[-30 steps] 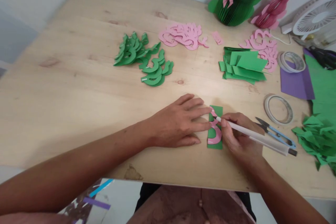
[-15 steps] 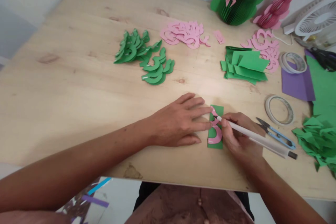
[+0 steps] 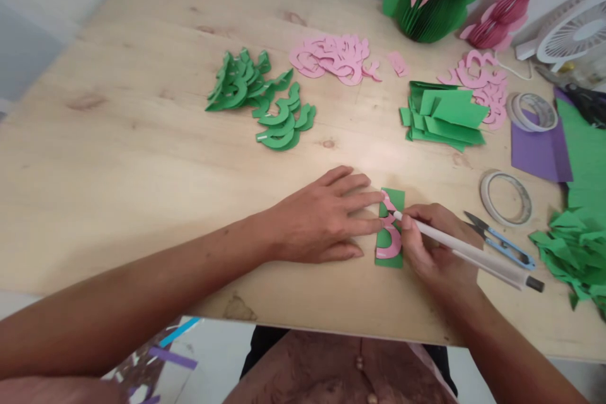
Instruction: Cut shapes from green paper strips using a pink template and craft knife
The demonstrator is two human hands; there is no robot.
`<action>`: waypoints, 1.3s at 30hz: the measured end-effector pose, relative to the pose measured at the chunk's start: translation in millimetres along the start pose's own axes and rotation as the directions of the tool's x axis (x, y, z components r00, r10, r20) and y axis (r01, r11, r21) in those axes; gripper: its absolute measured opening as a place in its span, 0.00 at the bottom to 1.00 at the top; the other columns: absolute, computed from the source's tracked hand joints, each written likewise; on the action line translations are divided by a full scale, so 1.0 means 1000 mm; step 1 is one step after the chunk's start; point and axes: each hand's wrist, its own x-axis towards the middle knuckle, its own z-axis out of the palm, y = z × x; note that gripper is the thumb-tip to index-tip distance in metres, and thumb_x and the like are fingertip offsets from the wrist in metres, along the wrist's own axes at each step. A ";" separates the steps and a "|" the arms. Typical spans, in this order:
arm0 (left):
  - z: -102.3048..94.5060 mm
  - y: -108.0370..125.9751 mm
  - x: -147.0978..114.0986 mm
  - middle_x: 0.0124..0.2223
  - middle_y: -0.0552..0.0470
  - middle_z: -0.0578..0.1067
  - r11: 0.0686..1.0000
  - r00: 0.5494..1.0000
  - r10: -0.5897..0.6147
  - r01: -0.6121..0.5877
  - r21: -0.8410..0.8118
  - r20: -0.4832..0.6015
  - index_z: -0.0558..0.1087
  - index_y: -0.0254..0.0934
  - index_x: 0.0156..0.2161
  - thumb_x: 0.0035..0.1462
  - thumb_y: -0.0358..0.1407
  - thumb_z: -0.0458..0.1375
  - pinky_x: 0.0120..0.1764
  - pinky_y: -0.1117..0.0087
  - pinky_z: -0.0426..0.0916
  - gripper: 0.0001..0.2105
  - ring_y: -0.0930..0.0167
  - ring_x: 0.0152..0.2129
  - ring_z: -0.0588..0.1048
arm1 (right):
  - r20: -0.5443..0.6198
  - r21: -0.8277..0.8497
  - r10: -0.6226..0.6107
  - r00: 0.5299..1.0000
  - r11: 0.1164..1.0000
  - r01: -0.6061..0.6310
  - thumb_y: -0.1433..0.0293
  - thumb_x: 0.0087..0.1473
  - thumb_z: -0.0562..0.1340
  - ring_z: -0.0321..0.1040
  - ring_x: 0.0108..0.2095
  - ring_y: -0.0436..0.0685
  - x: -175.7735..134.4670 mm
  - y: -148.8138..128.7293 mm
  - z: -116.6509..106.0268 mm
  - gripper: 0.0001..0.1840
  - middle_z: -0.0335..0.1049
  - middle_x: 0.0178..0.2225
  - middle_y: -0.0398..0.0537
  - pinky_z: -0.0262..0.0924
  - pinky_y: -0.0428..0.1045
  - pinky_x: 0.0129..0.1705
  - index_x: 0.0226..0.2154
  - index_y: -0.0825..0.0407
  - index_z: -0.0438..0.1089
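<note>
A small green paper rectangle (image 3: pixel 398 198) lies near the front of the table, with a curvy pink paper cutout (image 3: pixel 391 245) on top of it. My left hand (image 3: pixel 326 218) rests flat with its fingers spread, and two fingertips press on the cutout's left side. Held in my right hand (image 3: pixel 438 243) is a white pen (image 3: pixel 454 242). Its tip touches down at the cutout's edge, around the middle of the green piece. The fingers of my right hand are partly hidden behind the pen.
Green cutouts (image 3: pixel 279 123) and pink cutouts (image 3: pixel 331 58) lie farther back. Folded green paper (image 3: pixel 445 117) sits to their right. Blue-handled thread snips (image 3: pixel 509 247), a tape roll (image 3: pixel 483 196), green scraps (image 3: pixel 568 246) and a white fan (image 3: pixel 575 35) are on the right.
The pen's tip has shifted very slightly down along the cutout's edge, and its rear end has swung a little to the right. My left hand stays in place.
</note>
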 end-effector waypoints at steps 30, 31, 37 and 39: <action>0.000 0.000 0.000 0.64 0.44 0.65 1.000 1.000 -0.002 0.001 0.005 0.008 0.68 0.44 0.59 0.62 0.45 0.57 0.61 0.47 0.54 0.21 0.55 0.58 0.62 | 0.016 -0.018 -0.007 1.000 1.000 0.007 0.71 0.58 0.60 0.64 0.21 0.48 0.000 -0.001 -0.002 0.06 0.70 0.22 0.40 0.56 0.45 0.24 0.29 0.51 0.68; 0.000 0.000 0.000 0.64 0.44 0.65 1.000 1.000 -0.005 0.005 0.005 0.011 0.68 0.44 0.59 0.62 0.45 0.57 0.61 0.47 0.54 0.21 0.55 0.58 0.62 | 0.016 -0.018 -0.005 1.000 1.000 0.006 0.71 0.58 0.60 0.64 0.21 0.48 0.000 -0.001 -0.002 0.06 0.70 0.22 0.40 0.56 0.45 0.24 0.29 0.51 0.68; 0.000 0.000 0.000 0.64 0.44 0.65 1.000 1.000 -0.004 0.003 0.003 0.008 0.67 0.44 0.60 0.62 0.45 0.58 0.61 0.47 0.54 0.22 0.55 0.58 0.62 | 0.002 0.004 0.023 1.000 1.000 -0.023 0.71 0.57 0.59 0.66 0.20 0.49 0.001 -0.002 -0.002 0.07 0.71 0.22 0.40 0.56 0.45 0.23 0.28 0.50 0.68; 0.000 0.000 -0.001 0.64 0.44 0.65 1.000 1.000 -0.005 0.005 -0.001 0.006 0.68 0.45 0.59 0.62 0.45 0.58 0.61 0.47 0.54 0.21 0.55 0.58 0.62 | -0.020 0.029 0.072 0.997 0.997 -0.071 0.70 0.57 0.60 0.64 0.19 0.48 0.001 -0.003 -0.002 0.07 0.71 0.22 0.40 0.55 0.45 0.21 0.28 0.50 0.69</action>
